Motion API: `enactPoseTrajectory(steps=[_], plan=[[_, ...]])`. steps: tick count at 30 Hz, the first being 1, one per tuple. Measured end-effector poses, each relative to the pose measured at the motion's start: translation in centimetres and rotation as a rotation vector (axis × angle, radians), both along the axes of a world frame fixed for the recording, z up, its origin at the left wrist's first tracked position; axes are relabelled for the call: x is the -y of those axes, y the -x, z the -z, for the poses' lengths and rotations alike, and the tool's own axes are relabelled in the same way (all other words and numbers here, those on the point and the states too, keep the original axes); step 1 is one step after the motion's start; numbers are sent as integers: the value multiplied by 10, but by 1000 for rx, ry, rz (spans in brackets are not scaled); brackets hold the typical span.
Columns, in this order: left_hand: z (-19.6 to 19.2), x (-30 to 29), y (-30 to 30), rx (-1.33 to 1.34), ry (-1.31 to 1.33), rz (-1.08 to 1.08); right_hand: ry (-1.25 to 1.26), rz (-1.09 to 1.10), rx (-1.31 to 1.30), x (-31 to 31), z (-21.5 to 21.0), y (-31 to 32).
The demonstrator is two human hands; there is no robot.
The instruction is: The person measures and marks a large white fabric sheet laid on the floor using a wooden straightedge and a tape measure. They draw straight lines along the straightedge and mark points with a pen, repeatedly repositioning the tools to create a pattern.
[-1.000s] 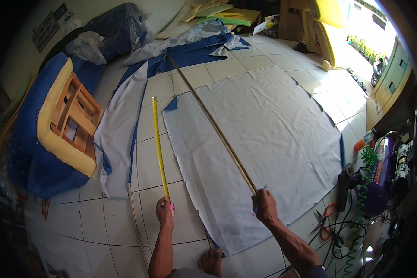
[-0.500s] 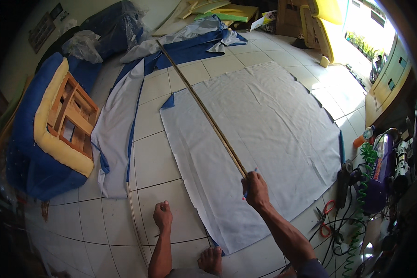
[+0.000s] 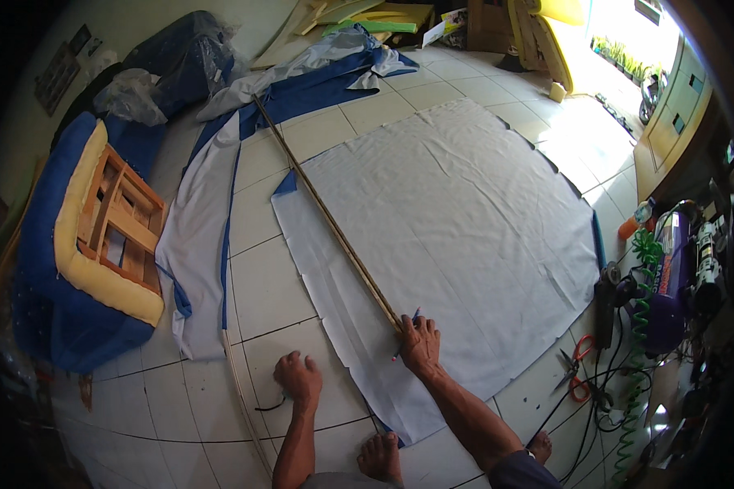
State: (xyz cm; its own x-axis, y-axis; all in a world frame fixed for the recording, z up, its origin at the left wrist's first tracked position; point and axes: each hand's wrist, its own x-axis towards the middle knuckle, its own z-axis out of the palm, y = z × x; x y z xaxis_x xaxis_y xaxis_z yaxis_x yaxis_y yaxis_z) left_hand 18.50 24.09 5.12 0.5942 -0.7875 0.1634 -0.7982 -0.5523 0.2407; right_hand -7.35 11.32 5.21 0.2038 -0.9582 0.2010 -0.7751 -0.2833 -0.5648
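Upholstery workshop, work done on tiled floor (image 3: 294,285). Large white fabric sheet (image 3: 457,236) spread flat, long wooden straightedge (image 3: 334,228) lying across it. Stripped seat frame (image 3: 114,220): bare wood slats, yellow foam, blue cover. Blue and white fabric lengths (image 3: 212,212) beside it. Foam slabs (image 3: 383,16) stacked at far wall. Red-handled scissors (image 3: 575,367), coiled green air hose (image 3: 640,342), purple compressor tank (image 3: 669,277) at right.

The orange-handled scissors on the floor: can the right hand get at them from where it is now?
Probably yes. The right hand rests on the long wooden stick, holding a pen. The scissors lie to its right past the white fabric edge, with nothing between; cables lie just beyond them.
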Motion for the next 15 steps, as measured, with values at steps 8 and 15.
enactPoseTrajectory(steps=[8, 15], plan=[[17, 162, 34, -320, 306, 519, -126, 76, 16, -121, -3, 75], [45, 243, 61, -243, 279, 520, -103, 20, 59, -164, -7, 103]])
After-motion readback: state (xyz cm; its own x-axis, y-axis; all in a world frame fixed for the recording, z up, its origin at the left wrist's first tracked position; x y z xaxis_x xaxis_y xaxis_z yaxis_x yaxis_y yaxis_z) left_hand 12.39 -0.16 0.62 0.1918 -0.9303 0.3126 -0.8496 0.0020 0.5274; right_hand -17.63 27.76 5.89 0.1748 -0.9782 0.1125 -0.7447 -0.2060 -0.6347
